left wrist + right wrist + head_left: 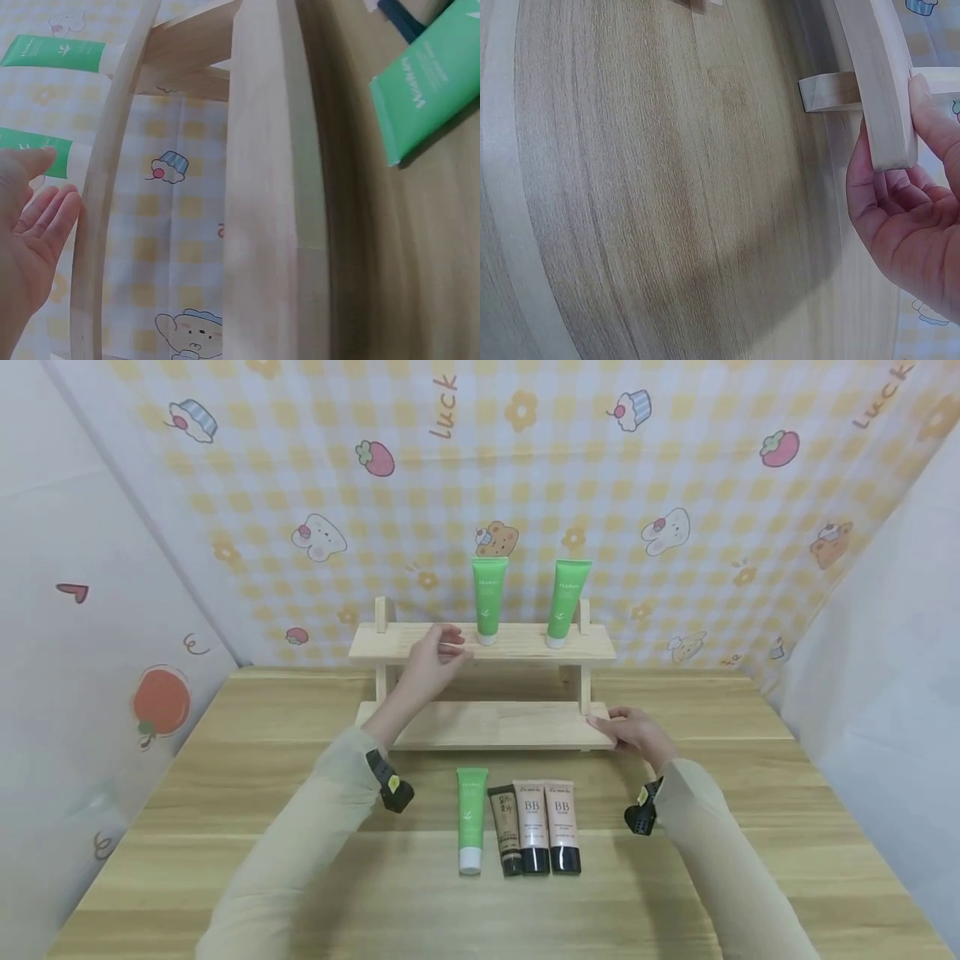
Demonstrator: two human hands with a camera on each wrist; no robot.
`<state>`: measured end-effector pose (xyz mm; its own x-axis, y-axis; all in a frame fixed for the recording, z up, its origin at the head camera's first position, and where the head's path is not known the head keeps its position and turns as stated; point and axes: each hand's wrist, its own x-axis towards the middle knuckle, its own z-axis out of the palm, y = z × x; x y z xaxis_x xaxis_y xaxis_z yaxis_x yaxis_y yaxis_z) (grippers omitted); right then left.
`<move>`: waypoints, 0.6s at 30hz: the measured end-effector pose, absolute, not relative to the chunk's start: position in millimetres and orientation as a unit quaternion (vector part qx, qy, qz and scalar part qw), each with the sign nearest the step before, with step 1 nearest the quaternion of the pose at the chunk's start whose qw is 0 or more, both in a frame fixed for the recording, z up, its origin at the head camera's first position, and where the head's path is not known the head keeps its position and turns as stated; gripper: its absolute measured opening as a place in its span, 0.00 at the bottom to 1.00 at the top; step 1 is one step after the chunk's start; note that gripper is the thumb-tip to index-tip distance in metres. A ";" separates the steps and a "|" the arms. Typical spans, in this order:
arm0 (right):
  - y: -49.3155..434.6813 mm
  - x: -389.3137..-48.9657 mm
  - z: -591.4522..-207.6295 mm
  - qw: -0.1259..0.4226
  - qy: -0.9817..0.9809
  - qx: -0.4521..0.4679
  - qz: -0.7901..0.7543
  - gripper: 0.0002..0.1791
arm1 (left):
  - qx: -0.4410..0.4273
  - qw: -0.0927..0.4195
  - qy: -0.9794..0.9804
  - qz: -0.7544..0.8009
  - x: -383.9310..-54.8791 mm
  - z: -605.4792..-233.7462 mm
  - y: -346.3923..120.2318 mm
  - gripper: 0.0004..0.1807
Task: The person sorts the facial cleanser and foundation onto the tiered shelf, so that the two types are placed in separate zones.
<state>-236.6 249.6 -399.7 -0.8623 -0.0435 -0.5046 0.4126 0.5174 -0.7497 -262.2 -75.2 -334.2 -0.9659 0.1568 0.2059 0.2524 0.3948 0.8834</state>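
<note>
Honestly, right hand (pixel 637 733) grips the lower shelf (pixel 487 725); left hand (pixel 435 662) looks loose, empty; one jolt could topple the standing tubes (pixel 490 600).

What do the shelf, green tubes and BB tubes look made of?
Shelf: bare pale wood, matte; faint grain shows.
Green tubes: probably soft plastic, satin; bodies flatten to a wide end.
BB tubes: likely plastic too, slight sheen; their black caps look like glossy hard plastic, catching highlights.
Foil laminate can't be ruled out for either kind of tube body.
</note>
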 end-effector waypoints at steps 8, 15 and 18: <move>248.8 -236.9 -399.4 0.235 0.825 0.120 -0.499 0.38 | -0.131 0.016 -0.848 -0.513 -241.9 -352.7 -83.9 0.25; 249.5 -236.0 -397.9 0.237 0.828 0.115 -0.495 0.37 | -0.154 -0.003 -0.857 -0.491 -225.1 -367.2 -91.6 0.24; 250.1 -236.4 -398.1 0.239 0.832 0.114 -0.487 0.38 | -0.151 -0.021 -0.860 -0.487 -219.9 -373.6 -95.7 0.23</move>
